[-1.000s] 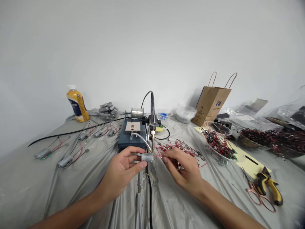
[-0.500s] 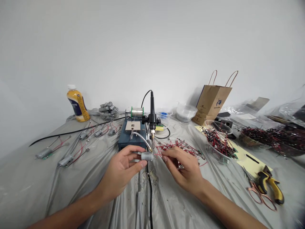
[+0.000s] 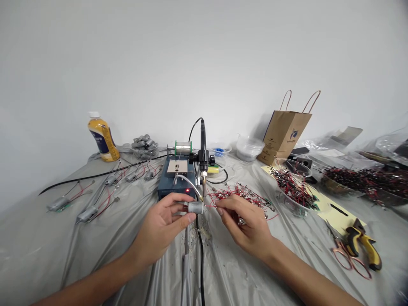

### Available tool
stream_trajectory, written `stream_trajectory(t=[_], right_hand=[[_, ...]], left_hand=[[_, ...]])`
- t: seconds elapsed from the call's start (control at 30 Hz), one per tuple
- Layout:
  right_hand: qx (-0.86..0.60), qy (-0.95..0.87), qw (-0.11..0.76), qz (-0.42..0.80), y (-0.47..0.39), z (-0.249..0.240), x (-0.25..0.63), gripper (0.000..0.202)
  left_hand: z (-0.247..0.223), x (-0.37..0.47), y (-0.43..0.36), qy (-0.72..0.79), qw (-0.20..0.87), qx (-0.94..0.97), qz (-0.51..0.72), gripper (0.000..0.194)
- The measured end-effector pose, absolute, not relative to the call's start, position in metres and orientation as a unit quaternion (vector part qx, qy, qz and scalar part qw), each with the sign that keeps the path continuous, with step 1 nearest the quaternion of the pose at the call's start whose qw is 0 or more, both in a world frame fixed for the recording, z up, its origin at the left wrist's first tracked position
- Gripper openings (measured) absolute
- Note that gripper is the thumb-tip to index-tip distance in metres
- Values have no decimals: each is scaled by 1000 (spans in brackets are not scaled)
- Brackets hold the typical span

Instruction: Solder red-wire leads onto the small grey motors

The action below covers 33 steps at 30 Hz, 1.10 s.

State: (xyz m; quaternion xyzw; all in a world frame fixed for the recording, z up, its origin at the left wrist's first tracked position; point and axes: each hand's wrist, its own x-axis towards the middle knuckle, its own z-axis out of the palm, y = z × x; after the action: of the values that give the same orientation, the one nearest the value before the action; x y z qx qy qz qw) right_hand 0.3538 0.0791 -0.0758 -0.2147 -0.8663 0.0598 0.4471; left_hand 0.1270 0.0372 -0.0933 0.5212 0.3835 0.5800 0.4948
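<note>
One motor point(image 3: 195, 207), pinched between left hand point(image 3: 160, 222) thumb and fingers, long axis sideways, right end by soldering iron tip point(image 3: 204, 191); right hand point(image 3: 247, 219) pinches red wire point(image 3: 210, 206) just right.

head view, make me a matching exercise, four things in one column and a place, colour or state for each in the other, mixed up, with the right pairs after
Things
1. grey motor nearest the soldering iron
2. bottle
3. scissors
4. paper bag

Places, colours, states
A. lying beside the pliers
B. brown, standing upright
C. held in the left hand
D. yellow and dark blue, with a white cap

Right pairs: 1-C, 2-D, 3-A, 4-B
</note>
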Motion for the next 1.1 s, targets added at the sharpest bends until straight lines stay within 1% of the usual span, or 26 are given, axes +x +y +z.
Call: stream_trajectory(t=[0.43,1.1], right_hand=[[-218,-870,439,53,78,-75,353,21],[-216,-872,435,59,78,-76,354,21]], left_hand=[[-90,128,33,393,489,517,582,27],[-89,128,31,397,478,532,575,25]])
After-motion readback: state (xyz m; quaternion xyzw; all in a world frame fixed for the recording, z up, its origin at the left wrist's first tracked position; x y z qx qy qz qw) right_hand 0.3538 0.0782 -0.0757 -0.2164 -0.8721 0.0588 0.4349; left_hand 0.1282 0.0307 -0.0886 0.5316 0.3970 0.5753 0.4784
